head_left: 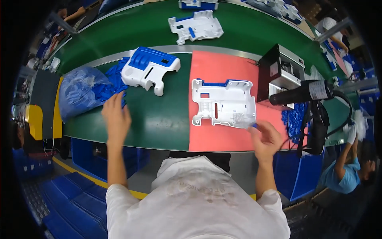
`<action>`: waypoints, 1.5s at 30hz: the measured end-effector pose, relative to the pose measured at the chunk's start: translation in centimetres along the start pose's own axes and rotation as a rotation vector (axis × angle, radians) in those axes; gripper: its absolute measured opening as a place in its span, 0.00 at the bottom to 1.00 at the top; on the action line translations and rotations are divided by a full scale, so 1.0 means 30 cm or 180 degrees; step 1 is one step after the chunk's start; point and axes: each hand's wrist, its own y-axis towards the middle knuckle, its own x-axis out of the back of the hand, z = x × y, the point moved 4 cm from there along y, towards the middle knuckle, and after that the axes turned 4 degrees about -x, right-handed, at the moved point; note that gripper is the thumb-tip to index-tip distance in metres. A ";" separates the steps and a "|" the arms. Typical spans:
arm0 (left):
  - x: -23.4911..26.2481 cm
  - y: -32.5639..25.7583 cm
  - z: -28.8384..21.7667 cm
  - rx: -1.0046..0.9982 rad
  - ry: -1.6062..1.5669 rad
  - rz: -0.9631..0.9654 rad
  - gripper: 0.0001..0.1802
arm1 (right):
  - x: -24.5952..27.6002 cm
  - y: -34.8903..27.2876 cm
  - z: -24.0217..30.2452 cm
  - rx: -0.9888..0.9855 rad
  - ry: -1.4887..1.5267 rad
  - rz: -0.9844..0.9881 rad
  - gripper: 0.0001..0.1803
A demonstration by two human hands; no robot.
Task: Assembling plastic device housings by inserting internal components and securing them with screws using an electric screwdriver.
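A white plastic housing with blue edging lies hollow side up on the pink mat. At its near right corner my right hand pinches a small blue plastic piece, partly hidden by the fingers. My left hand reaches with extended fingers to loose blue plastic parts, which spill from a clear blue plastic bag. What its fingertips touch is hard to make out. Just beyond that hand, a blue-and-white housing rests outer side up on the green bench.
A black corded handheld tool sits at the right, by a metal-and-black machine and a pile of small blue pieces. Another white housing lies on the green conveyor. A co-worker is at the far right.
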 end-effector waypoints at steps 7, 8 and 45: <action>-0.045 -0.075 0.136 -0.0127 0.0019 0.0562 0.15 | -0.313 0.212 0.012 0.0229 -0.1100 0.1607 0.08; -0.054 -0.079 0.142 0.0034 -0.0348 0.0433 0.13 | -0.320 0.211 -0.005 0.0220 -0.1140 0.1725 0.08; -0.124 0.166 -0.542 -0.0692 -0.3494 0.0470 0.12 | -0.315 0.258 -0.023 -0.0909 -0.0017 0.1823 0.10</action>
